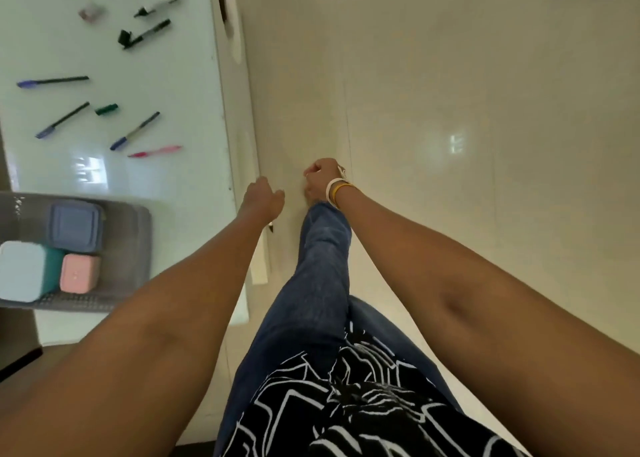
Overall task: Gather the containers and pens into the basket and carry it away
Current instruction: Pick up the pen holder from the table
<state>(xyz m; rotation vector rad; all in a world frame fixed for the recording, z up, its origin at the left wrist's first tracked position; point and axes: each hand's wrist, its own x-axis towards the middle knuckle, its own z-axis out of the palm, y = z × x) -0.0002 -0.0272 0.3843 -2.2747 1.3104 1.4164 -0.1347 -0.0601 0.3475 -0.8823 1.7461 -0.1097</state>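
In the head view both arms reach down past the table edge toward the floor. The left hand is curled narrow, its grip over something dark just below it, perhaps a dropped pen, though I cannot tell whether it holds anything. The right hand is also closed in a loose fist close to the right of it, seemingly empty. Well to the left of both grips the basket sits on the table with the blue box, white box and pink box already inside. Farther up and left of the grips the pens and markers lie scattered on the table, not yet gathered. The risk, as I judge it: the basket overhangs the near table edge, so an elbow rising from this stoop could tip it; and loose pens may roll off the smooth top when swept.
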